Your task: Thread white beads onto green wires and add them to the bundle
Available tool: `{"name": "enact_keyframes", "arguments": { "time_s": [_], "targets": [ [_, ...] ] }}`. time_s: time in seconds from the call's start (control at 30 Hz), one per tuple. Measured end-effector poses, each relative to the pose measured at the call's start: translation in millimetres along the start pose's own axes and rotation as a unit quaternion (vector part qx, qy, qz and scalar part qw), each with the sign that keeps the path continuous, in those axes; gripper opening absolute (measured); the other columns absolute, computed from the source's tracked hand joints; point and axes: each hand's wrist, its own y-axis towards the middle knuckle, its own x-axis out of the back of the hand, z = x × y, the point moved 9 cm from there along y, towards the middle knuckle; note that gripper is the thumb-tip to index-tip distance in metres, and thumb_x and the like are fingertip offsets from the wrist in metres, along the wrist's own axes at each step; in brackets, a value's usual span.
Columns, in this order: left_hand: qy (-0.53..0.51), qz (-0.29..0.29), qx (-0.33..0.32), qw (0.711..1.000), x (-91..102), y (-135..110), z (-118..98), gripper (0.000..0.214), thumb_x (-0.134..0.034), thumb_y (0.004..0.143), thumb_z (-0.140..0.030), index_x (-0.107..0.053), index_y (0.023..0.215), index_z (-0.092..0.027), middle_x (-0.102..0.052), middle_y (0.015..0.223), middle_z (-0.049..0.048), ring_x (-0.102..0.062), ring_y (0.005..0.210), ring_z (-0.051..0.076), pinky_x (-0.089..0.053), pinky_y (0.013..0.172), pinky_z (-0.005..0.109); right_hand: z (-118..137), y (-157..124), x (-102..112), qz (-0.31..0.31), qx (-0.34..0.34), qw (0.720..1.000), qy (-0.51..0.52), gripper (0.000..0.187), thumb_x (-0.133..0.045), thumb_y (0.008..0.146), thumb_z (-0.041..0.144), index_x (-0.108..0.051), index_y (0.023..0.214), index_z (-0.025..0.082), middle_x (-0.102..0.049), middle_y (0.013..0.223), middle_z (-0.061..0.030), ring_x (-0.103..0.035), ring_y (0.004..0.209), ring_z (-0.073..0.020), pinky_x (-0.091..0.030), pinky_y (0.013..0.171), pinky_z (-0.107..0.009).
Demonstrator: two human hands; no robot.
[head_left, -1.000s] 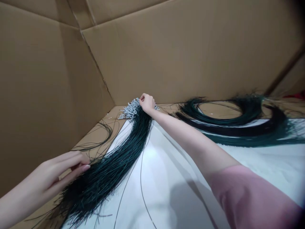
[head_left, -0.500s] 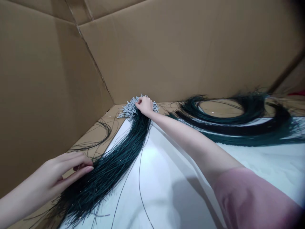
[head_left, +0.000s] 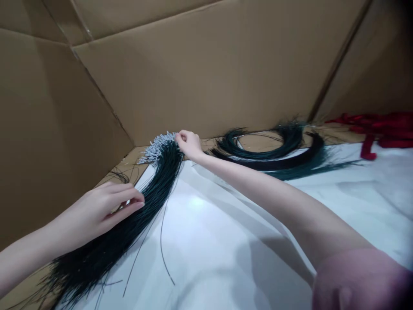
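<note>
A thick bundle of thin dark green wire-like stems [head_left: 153, 196] lies in a curve, with small pale blue-grey bead-like tips [head_left: 158, 145] clustered at its far end. My right hand [head_left: 190, 144] is at the right edge of these tips, thumb and finger closed in a pinch; whatever is between them is too small to make out. Over the left side of the bundle hovers or rests my left hand [head_left: 112, 204], its fingers curled and the thumb tip close against them. Whether it grips a strand is hidden.
Curved bundles of dark green strands [head_left: 280, 165] lie at the back right on a white sheet [head_left: 206, 241]. Red material [head_left: 383, 129] is heaped at the far right. Tall cardboard walls [head_left: 193, 77] rise behind and at left. Loose strands [head_left: 162, 234] trail over the sheet.
The view has turned right, bringing the red material in. My right hand has moved off the middle of the bead-like tips to their right edge. My left hand sits farther up the bundle.
</note>
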Motion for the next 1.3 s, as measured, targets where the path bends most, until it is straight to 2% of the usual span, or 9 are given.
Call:
{"name": "enact_keyframes", "arguments": {
  "time_s": [0.1, 0.27, 0.4, 0.47, 0.6, 0.8, 0.93, 1.1, 1.3],
  "targets": [
    [0.003, 0.044, -0.073, 0.996, -13.7, 34, -32, 0.028, -0.042, 0.096, -0.04, -0.067, 0.093, -0.027, -0.069, 0.088, 0.001, -0.061, 0.077, 0.017, -0.046, 0.075, 0.027, 7, -28, 41, -0.025, 0.004, 0.999, 0.026, 0.036, -0.032, 0.099, 0.033, -0.065, 0.097, 0.02, -0.065, 0.075, 0.0018, -0.058, 0.067, -0.0117, -0.04, 0.065, -0.02],
    [-0.011, 0.044, -0.159, 0.986, -40.3, 96, -78, 0.029, -0.043, 0.096, -0.035, -0.068, 0.094, -0.022, -0.07, 0.09, 0.0037, -0.062, 0.075, 0.018, -0.044, 0.075, 0.029, 38, -100, 91, -0.001, 0.078, 0.982, 0.17, 0.03, -0.035, 0.099, 0.035, -0.058, 0.09, 0.018, -0.061, 0.077, 0.0023, -0.049, 0.057, -0.0079, -0.037, 0.058, -0.019],
    [-0.04, 0.035, -0.19, 0.98, -61.7, 149, -113, 0.021, -0.049, 0.091, -0.027, -0.068, 0.093, -0.017, -0.069, 0.091, 0.0048, -0.062, 0.078, 0.019, -0.044, 0.07, 0.027, 73, -175, 104, 0.097, 0.174, 0.974, 0.105, 0.019, -0.042, 0.093, 0.028, -0.054, 0.081, 0.019, -0.053, 0.061, 0.0034, -0.046, 0.056, -0.0103, -0.035, 0.056, -0.022],
    [-0.043, 0.027, -0.2, 0.979, -71.0, 173, -130, 0.024, -0.044, 0.094, -0.026, -0.066, 0.1, -0.017, -0.068, 0.1, 0.0063, -0.061, 0.079, 0.018, -0.044, 0.071, 0.027, 87, -213, 101, 0.171, 0.24, 0.954, 0.049, 0.015, -0.043, 0.089, 0.027, -0.056, 0.084, 0.02, -0.054, 0.06, 0.0049, -0.04, 0.048, -0.0099, -0.031, 0.051, -0.024],
    [-0.079, -0.012, -0.241, 0.967, -80.4, 210, -165, 0.024, -0.045, 0.096, -0.028, -0.065, 0.101, -0.018, -0.067, 0.099, 0.0071, -0.061, 0.079, 0.017, -0.044, 0.073, 0.027, 89, -265, 110, 0.225, 0.322, 0.92, -0.005, 0.013, -0.045, 0.088, 0.031, -0.054, 0.082, 0.024, -0.052, 0.049, 0.008, -0.042, 0.045, -0.0114, -0.034, 0.051, -0.026],
    [-0.094, -0.021, -0.246, 0.965, -96.4, 252, -197, 0.022, -0.046, 0.095, -0.029, -0.066, 0.099, -0.019, -0.066, 0.1, 0.0074, -0.061, 0.092, 0.02, -0.044, 0.075, 0.028, 63, -287, 130, 0.244, 0.34, 0.907, -0.045, 0.012, -0.045, 0.086, 0.026, -0.052, 0.077, 0.022, -0.055, 0.046, 0.0079, -0.046, 0.042, -0.0105, -0.034, 0.047, -0.027],
    [-0.097, -0.003, -0.236, 0.967, -108.2, 274, -209, 0.015, -0.057, 0.088, -0.03, -0.067, 0.086, -0.018, -0.066, 0.089, 0.0055, -0.061, 0.083, 0.02, -0.041, 0.068, 0.026, 50, -297, 127, 0.28, 0.331, 0.9, -0.051, 0.009, -0.049, 0.086, 0.029, -0.05, 0.079, 0.023, -0.058, 0.05, 0.009, -0.049, 0.046, -0.0103, -0.035, 0.049, -0.027],
    [-0.113, 0.013, -0.225, 0.968, -113.2, 285, -209, 0.012, -0.058, 0.083, -0.025, -0.064, 0.076, -0.018, -0.066, 0.08, 0.0036, -0.057, 0.073, 0.017, -0.037, 0.066, 0.026, 42, -296, 121, 0.306, 0.285, 0.907, -0.044, 0.008, -0.05, 0.087, 0.031, -0.053, 0.084, 0.024, -0.061, 0.055, 0.0092, -0.054, 0.05, -0.0104, -0.04, 0.053, -0.025],
    [-0.155, 0.023, -0.208, 0.965, -114.5, 289, -202, 0.01, -0.057, 0.081, -0.021, -0.059, 0.073, -0.017, -0.061, 0.073, 0.0011, -0.053, 0.068, 0.015, -0.036, 0.065, 0.026, 43, -291, 124, 0.297, 0.274, 0.914, -0.026, 0.009, -0.05, 0.085, 0.03, -0.056, 0.083, 0.023, -0.059, 0.051, 0.0088, -0.049, 0.047, -0.0107, -0.041, 0.052, -0.024]
  ]
}}
